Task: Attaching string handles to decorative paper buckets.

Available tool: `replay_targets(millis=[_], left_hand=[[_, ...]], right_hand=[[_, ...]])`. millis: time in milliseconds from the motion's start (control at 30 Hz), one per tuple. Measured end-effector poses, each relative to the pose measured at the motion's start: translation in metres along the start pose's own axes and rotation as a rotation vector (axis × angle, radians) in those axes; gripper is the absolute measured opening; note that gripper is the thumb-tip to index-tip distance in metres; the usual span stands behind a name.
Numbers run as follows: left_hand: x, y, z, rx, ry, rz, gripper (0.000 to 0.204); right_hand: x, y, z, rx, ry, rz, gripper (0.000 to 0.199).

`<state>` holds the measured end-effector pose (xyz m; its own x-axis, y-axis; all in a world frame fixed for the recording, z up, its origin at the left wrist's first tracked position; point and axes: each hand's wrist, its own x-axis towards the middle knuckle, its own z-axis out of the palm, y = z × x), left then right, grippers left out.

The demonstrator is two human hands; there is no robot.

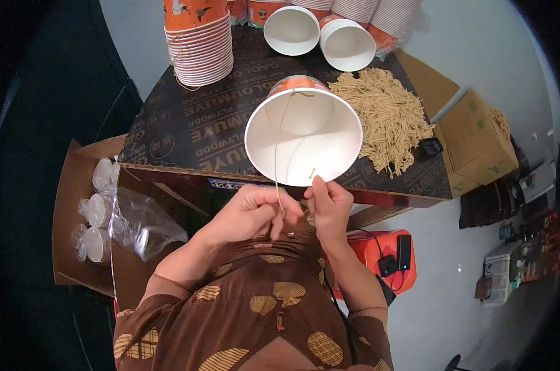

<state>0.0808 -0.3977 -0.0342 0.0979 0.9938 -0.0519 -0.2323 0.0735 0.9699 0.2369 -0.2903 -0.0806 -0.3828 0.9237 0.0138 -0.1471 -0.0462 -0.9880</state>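
My left hand point(250, 213) and right hand point(328, 204) pinch the thin tan string point(278, 154) threaded into the tilted white-lined orange paper bucket point(303, 131) at the plywood board's point(187, 133) edge; loose tension probably drops it.

Two hands, the left point(250, 213) and the right point(328, 204). One tilted cup point(303, 137) with one string point(278, 167). Two open cups point(320, 36) stand behind it. One near stack point(199, 43) of cups. One string pile point(385, 117). Two boxes point(478, 139).
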Motion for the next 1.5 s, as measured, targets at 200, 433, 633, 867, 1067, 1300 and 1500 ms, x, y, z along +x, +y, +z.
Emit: replay_targets(millis=[200, 433, 633, 867, 1067, 1300, 1500], left_hand=[[0.034, 0.002, 0.005, 0.85, 0.184, 0.59, 0.038], [0.059, 0.005, -0.002, 1.133, 0.28, 0.724, 0.024], [0.07, 0.003, -0.005, 1.259, 0.309, 0.63, 0.025], [0.093, -0.012, -0.014, 1.287, 0.25, 0.49, 0.003], [0.092, -0.013, -0.014, 0.857, 0.269, 0.373, 0.007], [0.097, -0.012, -0.013, 0.746, 0.282, 0.135, 0.012], [0.102, -0.008, -0.013, 0.838, 0.282, 0.078, 0.015]], right_hand=[[0.001, 0.011, 0.0, 0.0, 0.0, -0.03, 0.034], [0.003, 0.0, -0.001, -0.015, -0.006, 0.081, 0.032], [0.009, -0.004, -0.001, -0.045, 0.027, 0.092, 0.034], [0.013, -0.003, 0.0, -0.155, 0.012, 0.138, 0.034], [0.017, -0.012, -0.002, -0.205, -0.023, 0.164, 0.035], [0.021, -0.02, -0.002, -0.25, -0.048, 0.155, 0.036], [0.022, -0.022, -0.002, -0.24, -0.068, 0.177, 0.034]])
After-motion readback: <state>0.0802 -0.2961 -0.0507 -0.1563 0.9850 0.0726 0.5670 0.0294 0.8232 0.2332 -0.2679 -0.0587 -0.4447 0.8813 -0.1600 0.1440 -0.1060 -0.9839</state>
